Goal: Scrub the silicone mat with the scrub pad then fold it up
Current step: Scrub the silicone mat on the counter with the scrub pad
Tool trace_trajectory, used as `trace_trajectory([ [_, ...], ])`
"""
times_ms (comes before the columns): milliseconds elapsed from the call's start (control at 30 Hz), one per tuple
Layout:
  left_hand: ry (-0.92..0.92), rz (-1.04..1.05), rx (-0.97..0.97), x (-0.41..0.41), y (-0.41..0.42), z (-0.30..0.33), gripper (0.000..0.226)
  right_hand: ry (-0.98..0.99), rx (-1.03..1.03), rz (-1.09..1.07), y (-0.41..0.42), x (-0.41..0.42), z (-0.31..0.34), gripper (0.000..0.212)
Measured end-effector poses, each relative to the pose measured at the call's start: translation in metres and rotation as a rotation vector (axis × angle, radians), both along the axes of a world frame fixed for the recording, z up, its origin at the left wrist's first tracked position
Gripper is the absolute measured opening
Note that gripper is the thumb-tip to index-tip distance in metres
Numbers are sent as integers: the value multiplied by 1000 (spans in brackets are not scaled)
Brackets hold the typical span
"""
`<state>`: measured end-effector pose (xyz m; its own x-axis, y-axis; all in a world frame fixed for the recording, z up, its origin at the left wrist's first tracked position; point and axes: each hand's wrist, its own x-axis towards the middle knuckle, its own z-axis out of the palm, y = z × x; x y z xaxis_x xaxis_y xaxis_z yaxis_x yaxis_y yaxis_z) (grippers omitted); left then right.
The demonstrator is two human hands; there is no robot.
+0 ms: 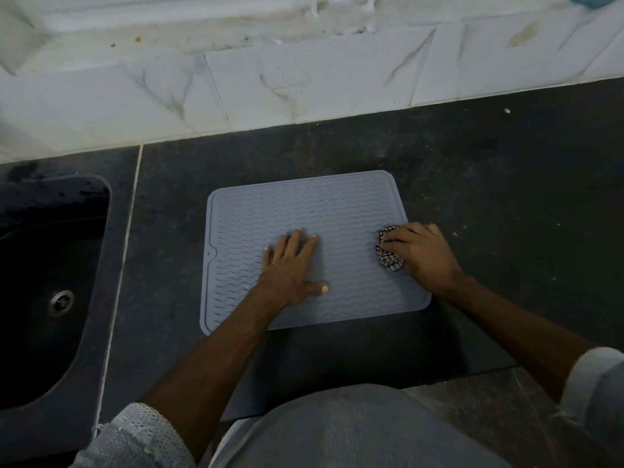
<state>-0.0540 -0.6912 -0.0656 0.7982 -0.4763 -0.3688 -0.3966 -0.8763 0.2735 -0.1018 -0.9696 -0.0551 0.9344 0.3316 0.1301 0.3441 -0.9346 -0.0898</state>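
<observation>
A grey silicone mat (297,211) with a wavy ridged surface lies flat on the dark countertop (489,184). My left hand (292,268) presses flat on the mat's middle, fingers straight and spread. My right hand (422,255) rests at the mat's right edge, its fingers curled round a small checked black-and-white scrub pad (388,256). The pad touches the mat's surface near that edge, and most of it is hidden under my fingers.
A dark sink (50,282) with a metal drain (60,302) is set into the counter at the left. A white marble-patterned tiled wall (304,79) runs along the back. The counter's front edge (337,393) is close to my body.
</observation>
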Motion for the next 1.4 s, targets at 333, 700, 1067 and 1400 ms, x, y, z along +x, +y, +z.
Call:
trace_trajectory([
  [333, 63, 75, 37, -1, 11, 2, 109, 47, 8, 152, 88, 11, 0, 45],
  [700, 75, 59, 27, -1, 12, 0, 108, 80, -19, -8, 15, -6, 6, 39],
  [1067, 79, 101, 61, -2, 7, 2, 110, 147, -18, 143, 101, 13, -6, 47],
  [1400, 85, 77, 22, -3, 9, 7, 107, 131, -11, 19, 37, 5, 6, 32],
])
